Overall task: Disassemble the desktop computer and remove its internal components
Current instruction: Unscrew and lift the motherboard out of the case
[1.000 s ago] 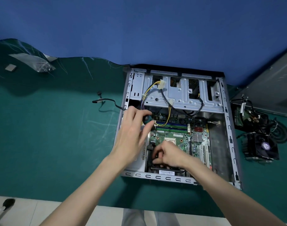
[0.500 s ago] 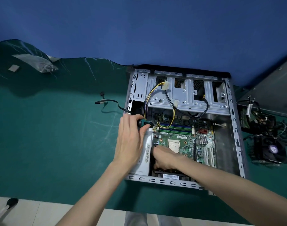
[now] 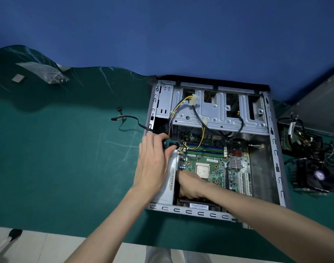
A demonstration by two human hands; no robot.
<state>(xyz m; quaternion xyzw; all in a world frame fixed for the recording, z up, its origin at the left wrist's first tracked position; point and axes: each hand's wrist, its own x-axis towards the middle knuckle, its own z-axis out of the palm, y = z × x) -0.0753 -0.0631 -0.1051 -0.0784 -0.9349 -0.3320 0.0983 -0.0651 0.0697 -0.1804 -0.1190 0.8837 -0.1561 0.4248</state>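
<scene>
gripping a teal screwdriver (image 3: 171, 143) in left hand (image 3: 153, 165), right hand (image 3: 190, 184) unclear, barcode label (image 3: 198, 206) illegible.

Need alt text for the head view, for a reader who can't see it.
A left hand grips a teal-handled screwdriver at the edge of the motherboard inside an open desktop case on a green mat. The right hand reaches down beside the board; its grip is hidden.

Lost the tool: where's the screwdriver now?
Head view: the left hand holds the screwdriver at the case's left wall, beside the yellow cables.
</scene>
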